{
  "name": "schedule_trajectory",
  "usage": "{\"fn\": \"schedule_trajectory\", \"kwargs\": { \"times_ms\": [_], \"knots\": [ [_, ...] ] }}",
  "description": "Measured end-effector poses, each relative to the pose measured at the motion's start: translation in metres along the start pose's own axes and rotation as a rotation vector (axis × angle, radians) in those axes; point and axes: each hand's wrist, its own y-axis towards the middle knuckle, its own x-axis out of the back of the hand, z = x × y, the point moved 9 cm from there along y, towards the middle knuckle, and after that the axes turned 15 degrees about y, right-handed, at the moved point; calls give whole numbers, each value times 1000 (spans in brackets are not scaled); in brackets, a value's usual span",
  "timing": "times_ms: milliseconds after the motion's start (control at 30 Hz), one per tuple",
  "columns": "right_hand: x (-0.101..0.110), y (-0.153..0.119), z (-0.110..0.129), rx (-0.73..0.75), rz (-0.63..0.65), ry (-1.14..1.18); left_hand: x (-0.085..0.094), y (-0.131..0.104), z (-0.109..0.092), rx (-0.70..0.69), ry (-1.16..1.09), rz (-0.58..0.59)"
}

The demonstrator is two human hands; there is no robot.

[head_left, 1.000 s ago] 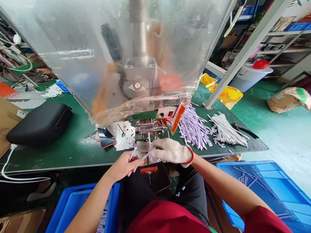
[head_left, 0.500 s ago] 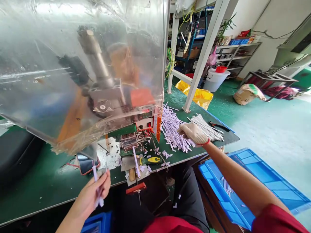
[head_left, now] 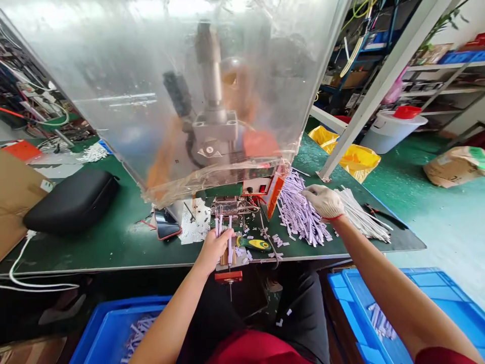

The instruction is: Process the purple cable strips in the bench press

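My bare left hand (head_left: 216, 248) is closed on thin pale-purple strips (head_left: 216, 226) at the front of a small metal fixture (head_left: 226, 206). Another purple strip (head_left: 230, 243) points out of the fixture toward me, beside my thumb. My right hand (head_left: 324, 200), in a white knitted glove, has its fingers curled over a pile of purple strips (head_left: 301, 210); whether anything is pinched in them is hidden. White strips (head_left: 361, 215) lie in a bundle right of the glove. Above the fixture stands a press (head_left: 214, 126) behind a clear plastic cover (head_left: 151, 101).
A yellow-green handled tool (head_left: 257, 244) and purple scraps lie near the table edge. Pliers (head_left: 384, 215) are at the right, a phone (head_left: 166, 225) and a black case (head_left: 71, 201) at the left. Blue crates (head_left: 100, 323) with strips stand low on both sides.
My left hand has moved right and forward, carrying its strips to the fixture. My right hand stays at the purple pile. The view has turned left.
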Motion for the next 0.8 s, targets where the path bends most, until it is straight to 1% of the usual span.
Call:
{"fn": "schedule_trajectory", "kwargs": {
  "times_ms": [67,100,133,167,200,267,300,333,367,433,467,533,600,667,800],
  "knots": [
    [23,-23,23,26,-105,230,10,-6,-4,-7,-44,4],
    [27,-37,35,22,-107,359,15,-11,-6,-14,-79,17],
    [23,-53,47,7,-52,492,19,-17,-7,-21,-122,35],
    [10,-70,61,-22,45,623,23,-24,-9,-28,-169,53],
    [-10,-88,75,-65,176,736,27,-30,-9,-34,-216,63],
    [-62,-126,102,-167,447,912,34,-42,-6,-39,-285,50],
    [-89,-142,112,-221,543,963,38,-46,-3,-39,-298,28],
    [-114,-155,120,-268,610,998,42,-50,1,-41,-304,4],
    [-136,-163,125,-306,634,1020,46,-54,5,-45,-306,-19],
    [-172,-169,131,-350,637,1045,55,-59,14,-52,-295,-62],
    [-185,-168,132,-359,623,1051,60,-61,18,-52,-283,-87],
    [-201,-164,132,-375,600,1061,71,-65,26,-47,-255,-141],
    [-209,-161,131,-401,581,1065,80,-68,33,-37,-235,-188],
    [-212,-158,131,-420,563,1064,84,-70,37,-29,-221,-209],
    [-215,-154,135,-444,551,1100,79,-70,41,-16,-185,-191]
  ]
}}
